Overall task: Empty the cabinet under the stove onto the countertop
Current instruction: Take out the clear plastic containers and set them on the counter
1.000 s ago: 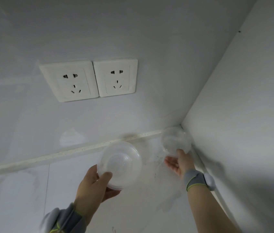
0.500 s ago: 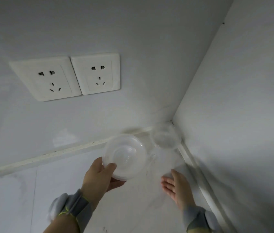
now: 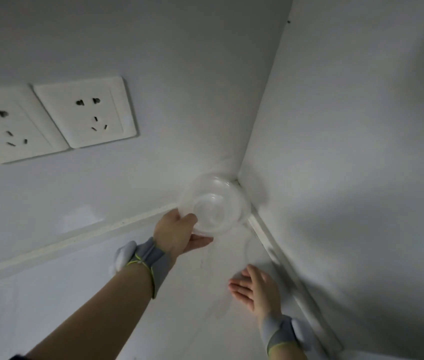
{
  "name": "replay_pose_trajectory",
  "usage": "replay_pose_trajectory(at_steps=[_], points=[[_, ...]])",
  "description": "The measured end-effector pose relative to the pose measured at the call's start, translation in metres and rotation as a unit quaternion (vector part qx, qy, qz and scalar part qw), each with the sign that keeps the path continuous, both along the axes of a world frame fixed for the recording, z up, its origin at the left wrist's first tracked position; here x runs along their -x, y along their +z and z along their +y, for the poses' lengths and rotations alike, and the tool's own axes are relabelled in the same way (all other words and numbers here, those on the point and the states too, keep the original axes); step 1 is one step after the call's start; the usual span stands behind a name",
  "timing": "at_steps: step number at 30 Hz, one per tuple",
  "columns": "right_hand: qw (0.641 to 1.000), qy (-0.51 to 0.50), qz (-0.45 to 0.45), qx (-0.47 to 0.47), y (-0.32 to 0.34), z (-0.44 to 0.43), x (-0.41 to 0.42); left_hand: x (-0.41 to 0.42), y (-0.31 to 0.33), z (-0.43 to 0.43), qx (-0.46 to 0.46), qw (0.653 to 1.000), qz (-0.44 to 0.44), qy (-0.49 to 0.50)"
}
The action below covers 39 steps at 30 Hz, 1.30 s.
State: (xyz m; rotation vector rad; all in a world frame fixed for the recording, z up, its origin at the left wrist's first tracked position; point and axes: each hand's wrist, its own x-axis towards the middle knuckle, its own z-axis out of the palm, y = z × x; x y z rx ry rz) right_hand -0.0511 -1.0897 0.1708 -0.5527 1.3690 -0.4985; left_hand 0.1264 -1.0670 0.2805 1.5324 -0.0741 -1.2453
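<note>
My left hand [image 3: 177,233] grips a clear plastic container [image 3: 214,205] by its near rim, thumb on top and fingers curled beneath, holding it over the far corner of the white countertop [image 3: 81,294] where two pale walls meet. The corner is dim and the plastic see-through, so I cannot tell whether a second container sits under this one, or whether it touches the surface yet. My right hand [image 3: 256,288] is empty, fingers spread flat and relaxed, low over the counter near the right wall. Two white wall sockets [image 3: 49,120] sit on the back wall to the left. The cabinet is out of view, so how much remains inside I cannot say.
</note>
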Motion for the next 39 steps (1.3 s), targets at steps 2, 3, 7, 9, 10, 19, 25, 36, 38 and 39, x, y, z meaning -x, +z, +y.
replay_pose_trajectory(at_steps=[2,3,7,9,10,19,25,36,38,39], points=[[1.000,0.001,0.002,0.003,0.000,0.000,-0.001,0.003,0.001,-0.009,0.001,1.000,-0.004,-0.013],[1.000,-0.001,0.004,0.005,-0.001,0.001,0.000,0.006,-0.001,-0.013,-0.003,1.000,-0.001,-0.015],[1.000,0.001,0.005,0.012,0.000,0.002,0.000,0.009,-0.002,-0.028,-0.012,1.000,-0.007,-0.014],[1.000,0.001,0.004,0.015,0.001,0.002,0.001,0.011,-0.004,-0.034,-0.009,0.999,-0.024,-0.029],[1.000,0.002,0.004,0.018,0.001,0.002,0.001,0.012,-0.004,-0.036,-0.006,0.999,-0.027,-0.034],[1.000,0.001,-0.007,0.011,0.003,0.001,0.001,0.015,-0.015,-0.056,-0.007,0.999,-0.018,-0.036],[1.000,0.003,-0.006,0.006,0.001,0.000,0.002,0.015,-0.032,-0.065,-0.029,0.998,-0.051,-0.039],[1.000,0.001,-0.001,0.010,-0.002,0.000,0.002,0.013,-0.073,-0.074,-0.106,0.977,-0.164,-0.087],[1.000,0.001,-0.002,0.010,-0.003,-0.001,0.002,0.013,-0.075,-0.074,-0.111,0.976,-0.170,-0.082],[1.000,0.001,-0.002,0.011,-0.002,-0.001,0.002,0.013,-0.075,-0.074,-0.110,0.976,-0.172,-0.082]])
